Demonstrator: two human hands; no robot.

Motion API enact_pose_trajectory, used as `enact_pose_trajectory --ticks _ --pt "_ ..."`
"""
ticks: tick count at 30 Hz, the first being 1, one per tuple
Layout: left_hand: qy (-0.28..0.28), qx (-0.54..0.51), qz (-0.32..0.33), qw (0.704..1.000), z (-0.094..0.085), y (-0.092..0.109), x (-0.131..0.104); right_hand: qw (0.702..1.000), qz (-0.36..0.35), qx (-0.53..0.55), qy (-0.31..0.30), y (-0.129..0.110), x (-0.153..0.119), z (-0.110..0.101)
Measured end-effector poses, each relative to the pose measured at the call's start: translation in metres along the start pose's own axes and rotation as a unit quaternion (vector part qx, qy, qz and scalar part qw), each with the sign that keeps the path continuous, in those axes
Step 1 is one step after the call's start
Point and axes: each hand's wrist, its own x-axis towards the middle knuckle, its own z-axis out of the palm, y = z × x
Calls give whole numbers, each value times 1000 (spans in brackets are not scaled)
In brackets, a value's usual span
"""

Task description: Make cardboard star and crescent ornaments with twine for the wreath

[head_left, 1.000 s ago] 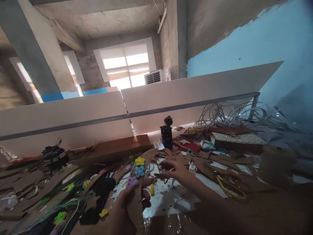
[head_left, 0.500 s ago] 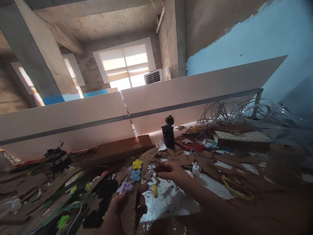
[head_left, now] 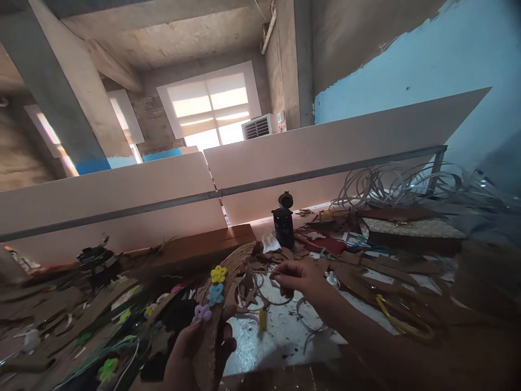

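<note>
My left hand point(head_left: 195, 342) is wrapped round a curved band covered in straw-coloured cord point(head_left: 240, 259), which arcs up and away from me. Along the band sit a yellow flower point(head_left: 218, 274), a blue flower point(head_left: 215, 294) and a purple flower point(head_left: 202, 313), all of fuzzy loops. The thumb and fingers grip its near end, just below the purple flower. Right of the band, my right hand point(head_left: 295, 278) hovers over the littered white tabletop point(head_left: 280, 339) with fingers bent together. What they pinch, if anything, is too dark to make out. A small yellow piece point(head_left: 262, 320) is below it.
Cardboard scraps cover much of the table. A black flask point(head_left: 283, 227) with its lid up stands behind my right hand. Beyond my right forearm are a white-tipped bottle point(head_left: 332, 279) and yellow-handled scissors point(head_left: 405, 323). White panels point(head_left: 325, 146) close off the back.
My right hand has moved rightward, away from the band. The flowered band has shifted a little left in my left hand. The view has turned slightly.
</note>
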Motion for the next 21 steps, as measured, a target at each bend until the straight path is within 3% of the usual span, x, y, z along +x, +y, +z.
enact_pose_trajectory --ticks 5,11,15,19,21 --pt "9 -1 -46 999 -25 1 19 1000 -1 4 30 -11 1 -8" --pt "-13 -31 -106 994 -56 -1 51 995 82 24 -49 2 -3 1" --pt "-46 -61 -58 995 -53 -8 49 989 117 40 -80 8 -11 16" --pt "14 -40 -29 999 -40 -11 38 986 121 89 -76 8 -21 29" --pt "15 -22 -29 999 -36 -10 34 982 121 112 -90 10 -27 36"
